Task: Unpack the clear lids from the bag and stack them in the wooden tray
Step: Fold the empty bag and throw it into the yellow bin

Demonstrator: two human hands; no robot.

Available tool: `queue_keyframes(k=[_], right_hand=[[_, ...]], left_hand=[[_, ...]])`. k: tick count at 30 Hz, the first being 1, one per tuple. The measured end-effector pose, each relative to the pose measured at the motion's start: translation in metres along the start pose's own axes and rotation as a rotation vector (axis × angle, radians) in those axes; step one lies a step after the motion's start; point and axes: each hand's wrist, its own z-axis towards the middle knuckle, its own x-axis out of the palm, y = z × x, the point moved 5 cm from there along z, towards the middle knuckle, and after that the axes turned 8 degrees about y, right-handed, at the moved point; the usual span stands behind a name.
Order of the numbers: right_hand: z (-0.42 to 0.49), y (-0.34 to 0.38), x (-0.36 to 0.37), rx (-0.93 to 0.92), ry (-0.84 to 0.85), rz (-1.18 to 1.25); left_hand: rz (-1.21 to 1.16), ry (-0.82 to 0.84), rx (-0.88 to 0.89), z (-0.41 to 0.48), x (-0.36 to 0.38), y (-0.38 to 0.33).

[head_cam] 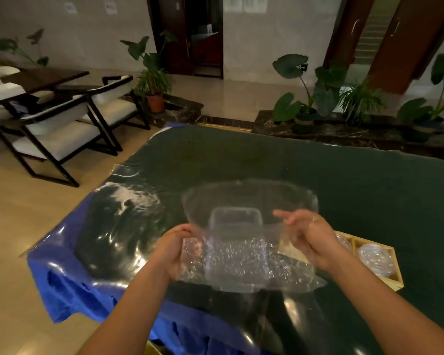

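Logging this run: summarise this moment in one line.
left hand: grips clear bag; right hand: grips clear bag; wooden tray: round lids inside

Hidden and unclear
At right centre the right hand [309, 237] hides part of the wooden tray [397, 267]; lids [237, 254] inside the clear bag [251, 198] blur together; wall notices [110, 7] upper left unreadable.

White armchairs [59, 139], potted plants [151, 75].
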Motion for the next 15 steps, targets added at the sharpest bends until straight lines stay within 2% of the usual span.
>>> queue_keyframes(k=[2,5,9,11,14,15], right_hand=[[-0.001,-0.004,0.002,-0.017,-0.016,0.024],[0.001,-0.012,0.0,0.024,-0.082,-0.12],[0.001,-0.013,-0.007,0.056,-0.099,-0.19],[0.0,-0.012,-0.009,0.056,-0.072,-0.065],[0.001,-0.009,-0.007,0.116,0.03,0.266],[0.003,-0.01,-0.007,0.161,0.048,0.287]], left_hand=[[-0.055,-0.005,-0.029,-0.002,0.0,0.002],[-0.198,0.054,-0.082,-0.006,0.002,0.0],[0.041,0.163,-0.093,-0.012,0.01,-0.008],[0.206,0.07,-0.004,-0.012,0.01,-0.012],[0.212,-0.027,0.168,-0.013,0.011,-0.023],[0.225,-0.044,0.208,-0.014,0.012,-0.027]])
